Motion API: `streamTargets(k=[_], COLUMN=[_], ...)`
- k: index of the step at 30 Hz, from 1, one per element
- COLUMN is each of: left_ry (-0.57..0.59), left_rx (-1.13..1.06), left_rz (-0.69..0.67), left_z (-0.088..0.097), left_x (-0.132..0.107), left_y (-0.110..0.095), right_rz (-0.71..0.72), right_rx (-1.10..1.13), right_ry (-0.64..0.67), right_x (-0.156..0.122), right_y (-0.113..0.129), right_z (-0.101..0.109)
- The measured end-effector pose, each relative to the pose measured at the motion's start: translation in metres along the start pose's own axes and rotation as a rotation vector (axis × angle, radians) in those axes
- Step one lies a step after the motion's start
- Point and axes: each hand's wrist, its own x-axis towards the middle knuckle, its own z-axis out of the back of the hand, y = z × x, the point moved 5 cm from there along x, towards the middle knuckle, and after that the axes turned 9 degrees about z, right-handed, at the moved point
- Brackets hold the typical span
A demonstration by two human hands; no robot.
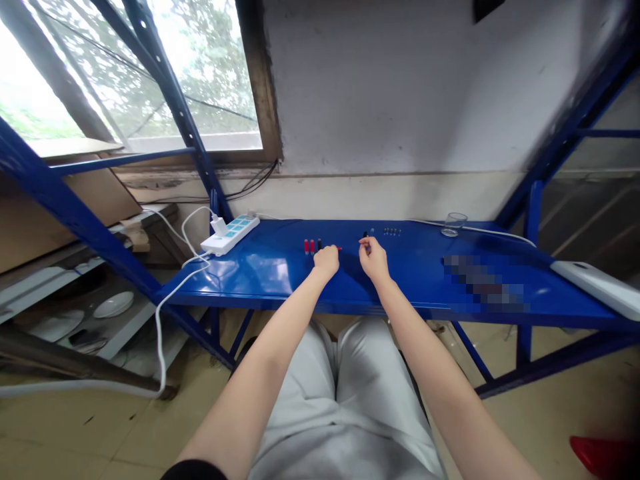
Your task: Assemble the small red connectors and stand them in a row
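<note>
My left hand (pixel 327 261) is closed above the blue tabletop, and a small red tip (pixel 339 249) sticks out at its fingers. Just beyond it are two small red cylinders (pixel 309 247) side by side and a dark one (pixel 319 245). To the right, my right hand (pixel 373 257) has its fingers curled together in a pinch. A small black piece (pixel 365 235) shows at those fingertips; its kind is too small to make out. Farther back lie a tiny pale piece (pixel 372 230) and a row of several small metallic pieces (pixel 393 232).
A white power strip (pixel 231 235) with a plugged-in charger stands at the table's left. At the back right is a clear glass (pixel 454 225), with a white cable passing behind it. A blurred-out dark object (pixel 485 283) and a white device (pixel 597 288) occupy the right side.
</note>
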Motion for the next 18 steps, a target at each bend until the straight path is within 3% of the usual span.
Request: streamTargets(k=[12, 18], left_ry=[0.040, 0.042], left_rx=[-0.164, -0.275], left_rz=[0.101, 0.028], left_z=[0.000, -0.002], left_x=[0.016, 0.014], left_y=[-0.012, -0.004], right_rz=[0.010, 0.009], right_rx=[0.005, -0.004], right_ry=[-0.007, 0.002], right_x=[0.001, 0.000], right_y=[-0.003, -0.002], right_z=[-0.001, -0.001])
